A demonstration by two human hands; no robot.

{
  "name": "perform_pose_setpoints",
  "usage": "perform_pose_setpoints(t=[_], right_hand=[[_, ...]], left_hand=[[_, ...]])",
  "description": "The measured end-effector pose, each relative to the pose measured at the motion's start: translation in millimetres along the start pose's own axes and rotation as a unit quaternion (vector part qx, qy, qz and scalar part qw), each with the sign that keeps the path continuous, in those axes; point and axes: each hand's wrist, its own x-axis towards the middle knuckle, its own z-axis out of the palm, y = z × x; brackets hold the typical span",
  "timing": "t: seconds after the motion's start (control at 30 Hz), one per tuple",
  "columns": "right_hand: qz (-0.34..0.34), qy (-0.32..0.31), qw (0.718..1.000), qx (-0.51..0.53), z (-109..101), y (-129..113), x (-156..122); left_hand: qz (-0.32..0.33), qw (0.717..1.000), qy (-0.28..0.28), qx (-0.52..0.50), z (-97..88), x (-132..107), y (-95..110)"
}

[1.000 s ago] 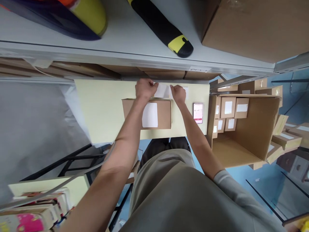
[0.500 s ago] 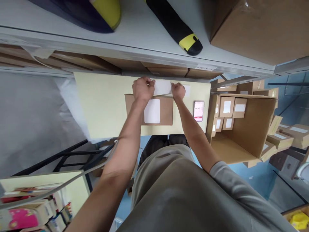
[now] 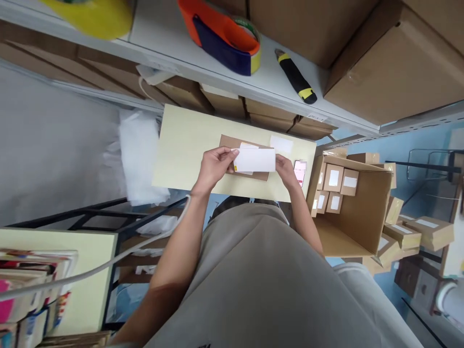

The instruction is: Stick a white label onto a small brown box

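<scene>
Plainly, white label (image 3: 255, 160) between left hand (image 3: 212, 169), pinching, and right hand (image 3: 285, 170), grip unclear.

Cannot see the middle of the brown box (image 3: 227, 141), covered by the white sheet (image 3: 255, 160) and left hand (image 3: 214, 168). Cannot confirm any contact between the right hand (image 3: 285, 169) and the sheet's right edge. Cannot read 2 tiny details: the yellow mark (image 3: 235, 168) and phone screen (image 3: 299, 173). Lose part of the yellow object (image 3: 107, 21), far left, and books (image 3: 27, 275), near left, beyond view.
</scene>
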Motion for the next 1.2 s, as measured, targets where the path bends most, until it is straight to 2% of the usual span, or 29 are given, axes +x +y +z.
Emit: perform_pose_setpoints(t=[0.13,0.3,0.37,0.43,0.47,0.53,0.6,0.63,0.8,0.97,1.2], right_hand=[[-0.006,0.043,0.998,0.042,18.5,-10.9,-59.3],[0.008,0.09,0.996,0.025,35.1,-19.6,-88.9],[-0.002,0.113,0.994,0.01,41.8,-22.6,-93.8],[-0.019,0.125,0.992,0.001,49.8,-26.9,-97.6],[-0.027,0.123,0.992,-0.001,54.2,-29.8,-99.5],[-0.04,0.104,0.994,0.005,63.4,-37.5,-104.2],[-0.052,0.078,0.995,0.022,72.0,-46.7,-110.3],[-0.057,0.067,0.996,0.03,75.8,-51.4,-113.7],[-0.082,0.033,0.995,0.04,89.6,-68.7,-129.3],[-0.078,0.036,0.996,0.028,101.5,-71.7,-134.5],[-0.086,0.04,0.995,0.022,122.1,-74.9,-134.8]], left_hand=[[0.004,1.0,-0.002,-0.027,-2.2,-14.9,-11.3],[0.027,1.0,0.009,-0.005,-5.1,-24.9,-22.8],[0.082,0.994,0.06,0.036,-2.7,-37.2,-17.9],[0.178,0.976,0.099,0.076,1.9,-57.0,-7.3],[0.228,0.965,0.089,0.09,4.5,-68.6,-0.7],[0.291,0.952,0.005,0.094,8.4,-91.3,12.5],[0.296,0.95,-0.055,0.078,8.8,-107.8,22.9],[0.287,0.953,-0.065,0.066,7.4,-112.7,26.4],[0.257,0.964,-0.06,0.028,-8.7,-114.3,28.6],[0.27,0.96,-0.066,0.024,-22.6,-115.0,24.2],[0.33,0.943,-0.034,0.03,-38.0,-118.0,19.9]])
